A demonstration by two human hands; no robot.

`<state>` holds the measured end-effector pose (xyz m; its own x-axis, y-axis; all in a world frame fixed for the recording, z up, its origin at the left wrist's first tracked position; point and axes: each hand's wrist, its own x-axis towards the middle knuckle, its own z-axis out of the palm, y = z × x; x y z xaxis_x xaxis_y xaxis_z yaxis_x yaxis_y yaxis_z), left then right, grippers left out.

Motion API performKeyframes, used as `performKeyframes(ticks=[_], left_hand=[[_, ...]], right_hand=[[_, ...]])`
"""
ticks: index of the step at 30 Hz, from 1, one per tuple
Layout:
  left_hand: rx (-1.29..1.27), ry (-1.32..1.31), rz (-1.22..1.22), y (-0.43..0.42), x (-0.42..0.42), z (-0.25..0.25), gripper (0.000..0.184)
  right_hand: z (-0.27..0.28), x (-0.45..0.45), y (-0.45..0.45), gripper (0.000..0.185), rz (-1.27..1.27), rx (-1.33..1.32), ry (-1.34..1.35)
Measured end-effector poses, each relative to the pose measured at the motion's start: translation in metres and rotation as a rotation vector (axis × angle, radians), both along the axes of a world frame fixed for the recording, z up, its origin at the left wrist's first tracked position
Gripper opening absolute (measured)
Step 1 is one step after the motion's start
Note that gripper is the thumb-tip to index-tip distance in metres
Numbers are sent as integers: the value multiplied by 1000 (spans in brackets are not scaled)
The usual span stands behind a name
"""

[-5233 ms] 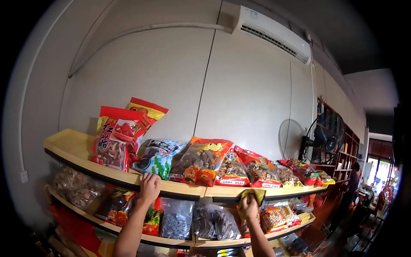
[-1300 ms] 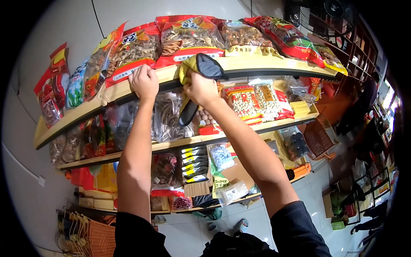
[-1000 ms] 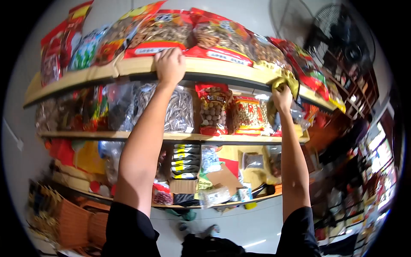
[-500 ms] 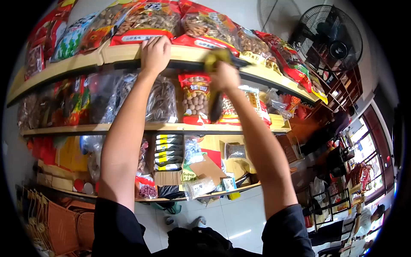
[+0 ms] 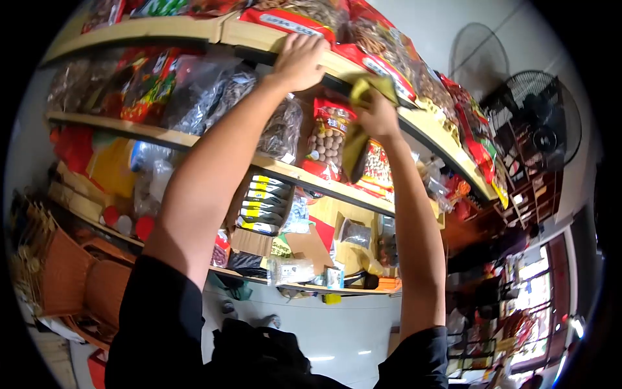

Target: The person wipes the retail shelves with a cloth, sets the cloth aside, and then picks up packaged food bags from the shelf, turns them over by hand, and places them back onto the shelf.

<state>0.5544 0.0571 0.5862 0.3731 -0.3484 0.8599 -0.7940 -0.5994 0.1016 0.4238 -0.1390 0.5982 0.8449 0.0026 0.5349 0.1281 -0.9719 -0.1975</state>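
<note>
My left hand (image 5: 300,63) lies over the front edge of the top shelf (image 5: 259,34), its fingers stretched out at the foot of a red-trimmed bag of dried food (image 5: 295,14). Bunched in my right hand (image 5: 379,118) is an olive-green cloth (image 5: 356,152), which touches the same shelf edge farther right and hangs down in front of the shelf below. Just left of the cloth stands a red bag of round brown dried fruit (image 5: 326,142). Another red-and-white bag (image 5: 377,168) sits behind and right of it.
More filled bags line the upper shelves. Lower down are a box of black-and-yellow packets (image 5: 262,204), a clear packet (image 5: 289,271) and loose cardboard. A black fan (image 5: 541,133) stands at the right, a wicker chair (image 5: 97,279) at the lower left.
My view has turned and tilted, so the shelves sit farther right and slant. My left hand stays on the shelf edge. The right hand, blurred before, still holds the cloth close to that edge.
</note>
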Motion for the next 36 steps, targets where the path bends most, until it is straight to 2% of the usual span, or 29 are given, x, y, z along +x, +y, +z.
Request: performKeyframes(ticks=[1, 2, 4, 6, 7, 9, 10, 11, 12, 14, 16, 18, 21, 23, 26, 28, 30, 32, 34, 36], left_hand=[[-8, -66, 44, -1, 5, -3, 46], [-8, -86, 19, 0, 10, -6, 45], [79, -63, -42, 11, 4, -2, 47], [66, -119, -53, 9, 7, -6, 47], [22, -157, -51, 10, 7, -8, 48], [100, -39, 11, 0, -2, -5, 48], [107, 19, 73, -1, -1, -4, 48], [122, 71, 115, -4, -5, 2, 50], [139, 129, 157, -9, -11, 4, 52], [160, 180, 261, -17, -22, 9, 53], [162, 198, 244, -16, -23, 10, 51], [149, 175, 215, -12, -19, 5, 50], [161, 214, 178, -6, -18, 6, 54], [142, 206, 135, 0, -18, 7, 53], [125, 199, 87, 5, -15, 6, 51], [157, 217, 62, 6, -15, 7, 51], [157, 256, 44, 9, -20, 11, 52], [177, 294, 39, 11, -24, 13, 55], [203, 358, 41, 8, -24, 16, 62], [197, 352, 88, 2, -24, 15, 66]], right_hand=[[-3, 2, 11, 53, 24, -64, -45], [-6, 0, 14, 59, -54, -39, -15], [-13, -19, -8, 62, -95, 101, -122], [-11, -44, -36, 60, -326, 63, -101], [-26, -51, -65, 56, -447, -130, -230], [-28, -78, -91, 58, -710, 28, -52], [-41, -88, -133, 62, -593, 189, -239], [-41, -86, -146, 67, -604, 72, -235], [-35, -79, -145, 68, -642, 138, -193], [-27, -60, -121, 64, -566, 159, -161], [-31, -34, -85, 60, -302, 165, -174], [-28, -18, -23, 58, -173, 190, -160], [-26, 3, 17, 57, -43, 213, -132], [-24, -1, 27, 57, -105, 197, -90], [-27, -16, -3, 60, -195, 120, -81], [-31, -33, -42, 59, -270, 164, -109], [-36, -52, -85, 59, -409, 188, -161], [-40, -72, -129, 58, -651, 137, -185], [-43, -82, -191, 52, -616, 33, -235], [-36, -82, -199, 46, -664, -29, -217]])
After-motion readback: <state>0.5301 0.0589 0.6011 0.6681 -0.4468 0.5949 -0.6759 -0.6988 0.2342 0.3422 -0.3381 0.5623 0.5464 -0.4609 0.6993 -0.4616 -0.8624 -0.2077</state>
